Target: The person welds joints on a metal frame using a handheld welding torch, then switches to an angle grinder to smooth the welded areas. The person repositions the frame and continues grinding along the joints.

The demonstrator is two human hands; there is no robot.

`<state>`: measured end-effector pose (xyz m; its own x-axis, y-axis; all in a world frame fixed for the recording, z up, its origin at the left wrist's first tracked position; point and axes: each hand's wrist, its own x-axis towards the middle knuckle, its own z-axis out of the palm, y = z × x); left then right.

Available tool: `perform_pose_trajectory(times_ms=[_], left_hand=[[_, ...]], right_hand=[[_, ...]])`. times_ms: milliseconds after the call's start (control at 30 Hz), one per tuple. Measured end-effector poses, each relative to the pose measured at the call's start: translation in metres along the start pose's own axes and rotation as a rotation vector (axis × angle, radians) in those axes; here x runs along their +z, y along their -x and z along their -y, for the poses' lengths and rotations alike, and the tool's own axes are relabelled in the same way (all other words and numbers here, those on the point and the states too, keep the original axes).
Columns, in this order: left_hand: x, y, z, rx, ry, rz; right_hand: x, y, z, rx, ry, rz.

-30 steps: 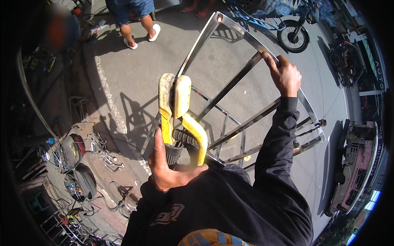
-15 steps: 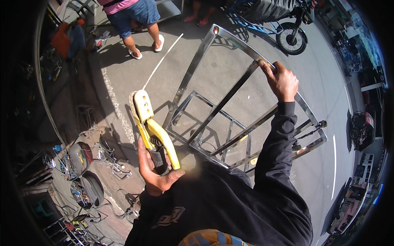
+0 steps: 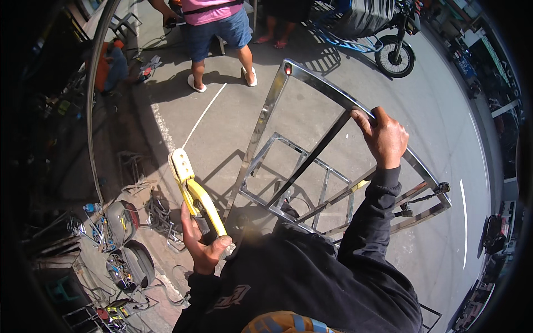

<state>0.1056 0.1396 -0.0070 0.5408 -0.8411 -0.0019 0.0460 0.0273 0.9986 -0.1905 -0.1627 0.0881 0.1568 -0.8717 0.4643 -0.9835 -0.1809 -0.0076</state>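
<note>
My left hand (image 3: 203, 245) is closed around a yellow welding electrode holder (image 3: 206, 201). A thin, pale welding rod (image 3: 205, 114) sticks out of its jaws, pointing away from me, its tip apart from any metal. My right hand (image 3: 384, 136) grips the upper bar of a shiny square-tube metal frame (image 3: 265, 120), thumb on the near side and fingers over the far side. The frame stands tilted in front of me, with several crossbars. Its lower end is partly hidden by my dark sleeve and body. A dark clamp-like piece with a chain (image 3: 408, 209) hangs at its right corner.
A second, lower metal frame (image 3: 325, 186) is behind the bars. Ahead stands a person in blue shorts (image 3: 221, 39); a motorcycle (image 3: 395, 55) is parked at far right. Tools and open cases (image 3: 125, 266) litter the ground at left. A bent cable or pole (image 3: 91, 111) runs along the left.
The frame's top end has come nearer to me, my right hand still on it. My left hand with the electrode holder sits slightly lower and further left. The person ahead has shifted right.
</note>
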Motion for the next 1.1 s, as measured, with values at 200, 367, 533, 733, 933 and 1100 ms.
perform_pose_trajectory(times_ms=[200, 367, 533, 733, 933, 1100], left_hand=[[-0.022, 0.017, 0.008, 0.007, -0.060, -0.047], [-0.013, 0.012, 0.000, 0.308, -0.171, 0.089], [0.019, -0.005, 0.000, 0.477, -0.015, 0.245], [0.040, -0.016, 0.000, 0.411, -0.201, 0.310], [0.089, -0.049, -0.003, 0.481, -0.255, 0.310], [0.117, -0.064, -0.002, 0.520, -0.431, 0.274]], right_hand=[[-0.014, 0.019, 0.014, -0.029, 0.008, -0.082], [-0.012, 0.014, 0.011, -0.018, 0.009, -0.060], [0.000, -0.002, -0.002, -0.012, -0.019, -0.026], [0.027, -0.032, -0.031, -0.003, 0.034, 0.030], [0.064, -0.081, -0.063, 0.033, 0.005, 0.128], [0.083, -0.098, -0.079, 0.060, -0.002, 0.171]])
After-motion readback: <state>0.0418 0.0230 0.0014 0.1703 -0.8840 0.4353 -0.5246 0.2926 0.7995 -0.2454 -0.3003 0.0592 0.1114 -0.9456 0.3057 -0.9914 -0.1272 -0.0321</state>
